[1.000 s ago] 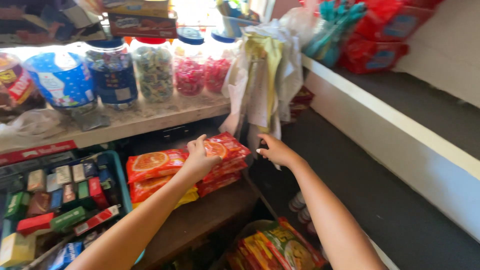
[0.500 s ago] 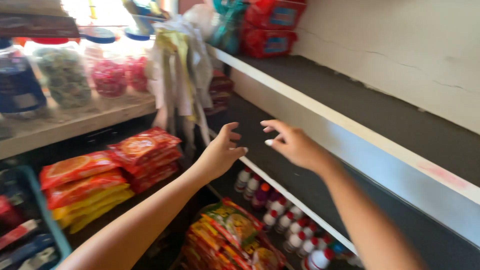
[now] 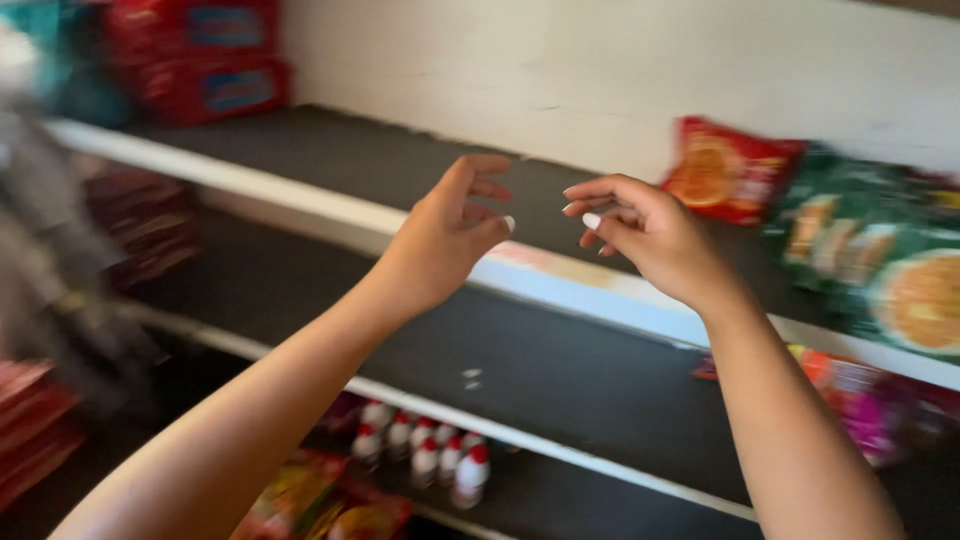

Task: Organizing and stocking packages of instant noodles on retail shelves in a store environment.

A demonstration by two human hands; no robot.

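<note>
**A:** What is taking up most of the view?

**B:** A white wall [image 3: 620,70] is running along the back, and dark shelves with white front edges are crossing the picture on a slant. The top shelf [image 3: 330,160] is the biggest; the middle shelf [image 3: 560,380] is sitting below it, mostly bare apart from two small pale specks.

**A:** And the packages?

**B:** Stacked red cartons with blue panels [image 3: 205,55] are standing at the far left end of the top shelf. Toward the right, green packets showing a round orange picture [image 3: 880,260] are leaning together, and a red packet with an orange design [image 3: 725,170] is propped just left of them against the wall. Pink and orange packets [image 3: 860,395] are lying under the right end, too blurred to tell apart. At the left edge, red packs [image 3: 35,420] are piling up, blurred too.

**A:** Anything lower down?

**B:** Small white bottles with red caps [image 3: 420,450] are clustering on the bottom shelf, with yellow and red bags [image 3: 320,500] just in front of them.

**A:** What are the hands doing?

**B:** Both are hovering in front of the top shelf's edge — empty. The left hand [image 3: 440,240] is raised with its fingers loosely curled and parted, gripping nothing. The right hand [image 3: 650,235] is facing it, near but not touching, fingers half bent and spread — the red packet is the closest thing to it, just beyond its knuckles.
</note>
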